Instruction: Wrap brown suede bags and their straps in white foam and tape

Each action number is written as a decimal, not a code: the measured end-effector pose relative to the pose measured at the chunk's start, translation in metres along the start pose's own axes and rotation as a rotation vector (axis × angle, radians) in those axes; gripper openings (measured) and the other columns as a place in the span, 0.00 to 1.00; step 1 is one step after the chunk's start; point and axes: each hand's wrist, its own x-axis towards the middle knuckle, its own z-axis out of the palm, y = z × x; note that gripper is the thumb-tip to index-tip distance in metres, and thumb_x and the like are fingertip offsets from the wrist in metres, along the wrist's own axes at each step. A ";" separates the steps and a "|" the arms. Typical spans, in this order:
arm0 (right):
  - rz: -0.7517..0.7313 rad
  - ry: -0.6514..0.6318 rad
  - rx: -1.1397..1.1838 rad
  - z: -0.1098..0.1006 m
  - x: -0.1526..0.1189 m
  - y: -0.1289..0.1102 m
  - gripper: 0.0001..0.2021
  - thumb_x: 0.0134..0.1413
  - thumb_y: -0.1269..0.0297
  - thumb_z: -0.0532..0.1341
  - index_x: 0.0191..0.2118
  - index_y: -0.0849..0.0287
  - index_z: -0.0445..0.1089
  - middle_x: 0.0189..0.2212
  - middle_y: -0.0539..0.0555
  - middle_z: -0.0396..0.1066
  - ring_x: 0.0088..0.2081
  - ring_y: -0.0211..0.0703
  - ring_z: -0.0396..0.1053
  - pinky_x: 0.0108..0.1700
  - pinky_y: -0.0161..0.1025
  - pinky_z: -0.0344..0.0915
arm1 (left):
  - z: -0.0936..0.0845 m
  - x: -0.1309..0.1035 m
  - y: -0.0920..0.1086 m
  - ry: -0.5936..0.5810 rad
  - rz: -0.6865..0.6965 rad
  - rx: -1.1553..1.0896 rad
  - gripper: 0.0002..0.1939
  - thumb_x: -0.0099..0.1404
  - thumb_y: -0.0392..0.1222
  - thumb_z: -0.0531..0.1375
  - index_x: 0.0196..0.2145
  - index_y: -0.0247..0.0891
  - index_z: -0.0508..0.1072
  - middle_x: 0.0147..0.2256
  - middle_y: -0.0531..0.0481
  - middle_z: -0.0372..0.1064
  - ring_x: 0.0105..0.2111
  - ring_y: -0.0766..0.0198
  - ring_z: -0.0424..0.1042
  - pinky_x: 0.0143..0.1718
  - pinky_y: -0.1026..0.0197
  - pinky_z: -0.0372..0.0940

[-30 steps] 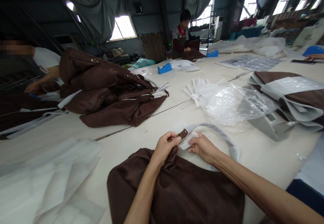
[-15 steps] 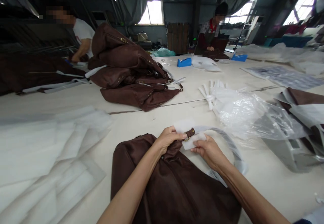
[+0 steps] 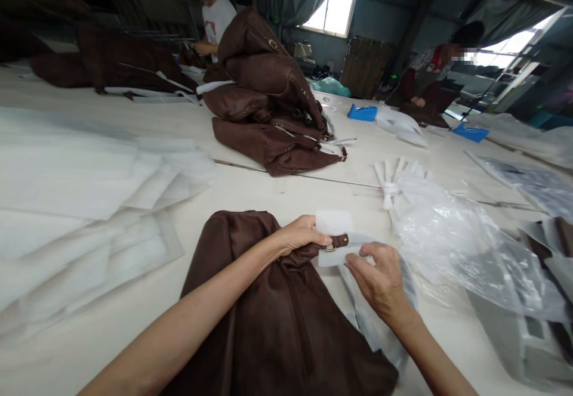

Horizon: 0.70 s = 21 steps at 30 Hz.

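Observation:
A dark brown leather handbag (image 3: 264, 300) lies on the table before me. My left hand (image 3: 304, 233) pinches the bag's strap end beside a brass-coloured buckle (image 3: 330, 243). A small white foam sheet (image 3: 333, 222) sits under the buckle, its top and lower parts showing on either side of the leather tab. My right hand (image 3: 378, 274) hovers at the sheet's lower right edge, fingers curled but apart. Whether a fingertip touches the sheet is unclear. Behind this hand a strap wrapped in clear plastic (image 3: 406, 282) curves down to the right, partly hidden.
Stacked brown bags (image 3: 268, 98) stand across the table (image 3: 250, 190). White foam sheets (image 3: 89, 175) spread at left. A clear plastic bag (image 3: 447, 223) and tied white strips (image 3: 390, 188) lie at right. Blue tape dispensers (image 3: 362, 113) stand farther back. Two co-workers stand beyond.
My right hand has drawn back to the right and loosened from the foam sheet, which now lies flatter under the buckle. My left hand keeps its grip. The whole view has tilted and shifted.

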 end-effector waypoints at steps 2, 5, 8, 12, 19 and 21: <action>-0.028 -0.031 0.056 -0.004 0.010 0.005 0.06 0.59 0.70 0.61 0.37 0.51 0.74 0.49 0.58 0.68 0.56 0.56 0.61 0.57 0.56 0.61 | 0.003 -0.001 -0.002 0.016 0.032 0.036 0.17 0.43 0.42 0.71 0.32 0.32 0.79 0.30 0.47 0.76 0.29 0.63 0.70 0.34 0.63 0.64; 0.111 -0.144 0.215 -0.001 0.020 0.008 0.05 0.62 0.65 0.59 0.36 0.54 0.72 0.65 0.57 0.54 0.69 0.60 0.43 0.64 0.60 0.52 | 0.006 -0.001 -0.007 0.053 0.070 0.122 0.12 0.45 0.43 0.70 0.27 0.34 0.77 0.25 0.51 0.71 0.26 0.65 0.66 0.30 0.65 0.60; 0.383 -0.265 0.369 0.008 0.026 0.009 0.11 0.64 0.57 0.56 0.34 0.56 0.70 0.66 0.60 0.53 0.69 0.59 0.44 0.64 0.58 0.52 | 0.004 -0.001 -0.012 0.095 0.097 0.217 0.10 0.49 0.44 0.68 0.27 0.35 0.76 0.24 0.54 0.68 0.27 0.65 0.64 0.29 0.66 0.59; 0.593 -0.316 0.539 0.016 0.031 0.008 0.11 0.62 0.54 0.56 0.32 0.54 0.67 0.49 0.58 0.70 0.62 0.55 0.58 0.58 0.51 0.58 | 0.001 -0.005 -0.014 0.124 0.110 0.298 0.09 0.54 0.45 0.66 0.31 0.37 0.76 0.29 0.53 0.69 0.32 0.62 0.65 0.35 0.65 0.61; 0.745 -0.169 0.580 0.023 0.032 0.005 0.13 0.56 0.53 0.58 0.27 0.55 0.64 0.31 0.51 0.64 0.36 0.46 0.64 0.42 0.42 0.61 | 0.003 -0.013 -0.008 -0.033 0.083 0.258 0.23 0.61 0.55 0.63 0.47 0.36 0.73 0.44 0.46 0.71 0.44 0.56 0.69 0.44 0.60 0.66; 0.766 -0.133 0.581 0.024 0.032 0.003 0.13 0.56 0.53 0.58 0.26 0.55 0.64 0.30 0.51 0.62 0.35 0.45 0.63 0.40 0.42 0.60 | 0.003 -0.012 -0.008 -0.035 0.107 0.235 0.25 0.54 0.49 0.69 0.47 0.35 0.73 0.45 0.45 0.72 0.46 0.56 0.69 0.48 0.60 0.63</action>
